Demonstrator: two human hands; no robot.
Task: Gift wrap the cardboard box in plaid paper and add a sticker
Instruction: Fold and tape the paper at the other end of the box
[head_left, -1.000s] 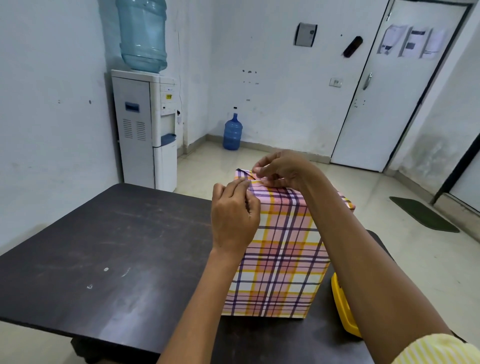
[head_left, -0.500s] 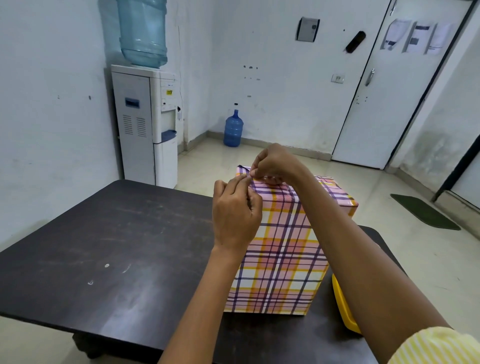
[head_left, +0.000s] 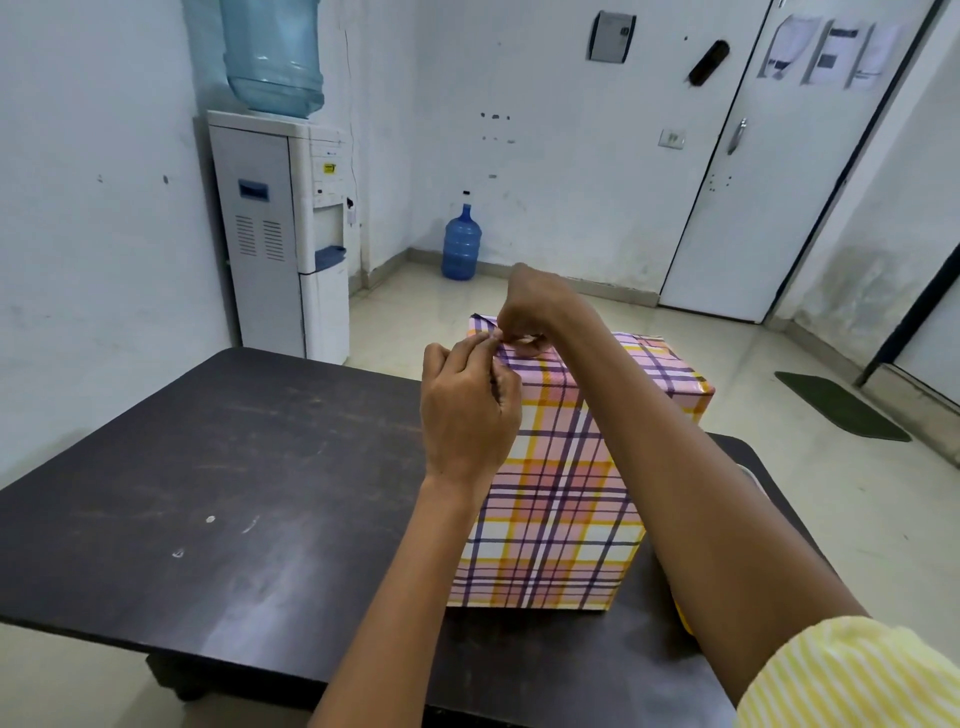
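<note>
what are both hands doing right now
left hand: closed, pinching the paper at its top edge
right hand: closed, pinching the same top edge

Left of the wrapped box (head_left: 550, 561), the dark worktop (head_left: 208, 467) stretches wide, giving room to pass. The left hand (head_left: 467, 415) and right hand (head_left: 535, 312) pinch the plaid paper (head_left: 571, 457) at the top left corner, blocking it. A yellow object (head_left: 683, 621) crowds the box's right side.

Two arms in view. Right arm: sleeve (head_left: 852, 675) at near right corner, pale yellow fabric with fine white stripes, ending above the right forearm (head_left: 691, 509), which is uncovered. Left forearm (head_left: 395, 597) uncovered from near edge upward. Left hand (head_left: 467, 415) and right hand (head_left: 535, 306) ungloved.
</note>
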